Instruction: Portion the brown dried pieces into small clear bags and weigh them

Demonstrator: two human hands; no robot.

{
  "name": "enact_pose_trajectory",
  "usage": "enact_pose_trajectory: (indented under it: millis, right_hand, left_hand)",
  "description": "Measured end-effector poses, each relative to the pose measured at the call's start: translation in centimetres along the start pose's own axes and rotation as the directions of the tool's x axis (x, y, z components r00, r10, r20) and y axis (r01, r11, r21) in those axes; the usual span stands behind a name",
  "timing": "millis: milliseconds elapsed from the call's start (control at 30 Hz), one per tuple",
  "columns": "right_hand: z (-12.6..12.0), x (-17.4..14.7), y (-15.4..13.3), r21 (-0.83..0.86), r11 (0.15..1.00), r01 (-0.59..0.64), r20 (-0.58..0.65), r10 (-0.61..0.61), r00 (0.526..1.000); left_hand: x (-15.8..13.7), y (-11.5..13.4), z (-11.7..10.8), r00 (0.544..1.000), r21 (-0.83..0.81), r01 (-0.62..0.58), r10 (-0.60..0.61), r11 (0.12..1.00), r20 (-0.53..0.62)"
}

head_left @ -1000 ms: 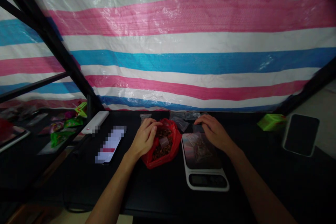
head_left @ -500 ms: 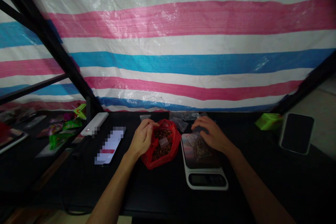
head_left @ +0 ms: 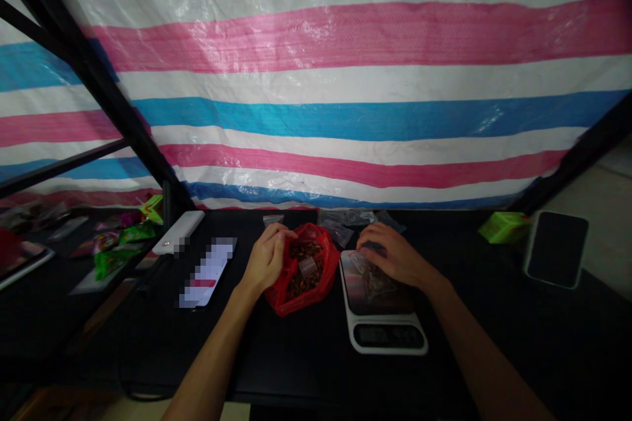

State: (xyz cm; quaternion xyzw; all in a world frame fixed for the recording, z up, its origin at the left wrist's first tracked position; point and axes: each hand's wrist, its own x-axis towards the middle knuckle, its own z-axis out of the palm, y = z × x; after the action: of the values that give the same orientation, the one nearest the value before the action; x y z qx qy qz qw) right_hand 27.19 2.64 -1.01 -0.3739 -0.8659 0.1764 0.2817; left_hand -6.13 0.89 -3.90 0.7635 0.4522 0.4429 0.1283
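Note:
A red plastic bag (head_left: pixel 330 276) stands with its mouth wide, filled with small brown pieces I cannot identify; a small clear packet (head_left: pixel 307 268) lies on top of them. My left hand (head_left: pixel 266 256) has its fingers closed on the bag's left rim. To the right, a white kitchen scale (head_left: pixel 350 329) carries a small clear plastic bag (head_left: pixel 379 284) with brownish contents. Over the scale's far side, my right hand (head_left: pixel 397 253) is bent, thumb and fingertips drawn together at the clear bag's upper edge. The fingertips are partly hidden.
Several flat clear bags (head_left: pixel 340 223) lie behind the red bag. Left are a phone (head_left: pixel 210 273), a white power strip (head_left: pixel 180 231) and green packets (head_left: pixel 118 256). A green box (head_left: pixel 503 228) and a dark-faced device (head_left: pixel 557 250) stand right. Striped sheeting (head_left: pixel 345 105) hangs behind the black table.
My right thumb and fingers have come closer together at the upper edge of the clear bag on the scale. My left hand stays at the red bag's rim.

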Motion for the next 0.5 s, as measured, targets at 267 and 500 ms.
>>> enact_pose_trajectory:
  millis: [267, 500]
  right_hand:
    - [0.0, 0.0, -0.4, 0.196, 0.981, 0.000, -0.025, 0.005, 1.000]
    - [0.7, 0.1, -3.1, 0.610, 0.770, 0.185, -0.273, -0.014, 0.962]
  left_hand:
    - [0.0, 0.3, 0.1, 1.000, -0.081, 0.007, -0.007, 0.997, 0.005]
    - [0.4, 2.9, 0.4, 0.996, -0.361, -0.016, 0.045, 0.933, 0.072]
